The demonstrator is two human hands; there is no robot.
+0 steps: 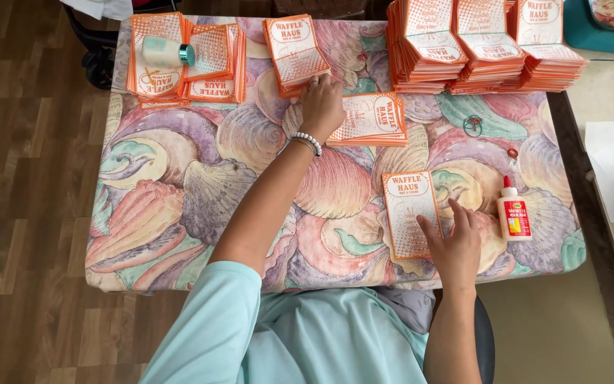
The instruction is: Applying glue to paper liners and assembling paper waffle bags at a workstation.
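My left hand (pixel 320 107) reaches far across the table, its fingertips on the near edge of a small stack of orange-and-white paper sleeves (pixel 295 51). Just to its right lies another low pile of the same sleeves (pixel 372 119). My right hand (pixel 456 245) rests near the table's front edge, fingers spread, touching the right side of a single flat sleeve (pixel 411 213). A small white glue bottle with a red cap (pixel 513 213) stands just right of that hand. Neither hand grips anything.
A shell-patterned cloth (pixel 179 185) covers the table. Tall sleeve stacks (pixel 477 50) line the back right; more piles (pixel 207 64) sit back left with a pale cylinder (pixel 167 51) on top. Rubber bands (pixel 472 126) lie right of centre. Wooden floor lies left.
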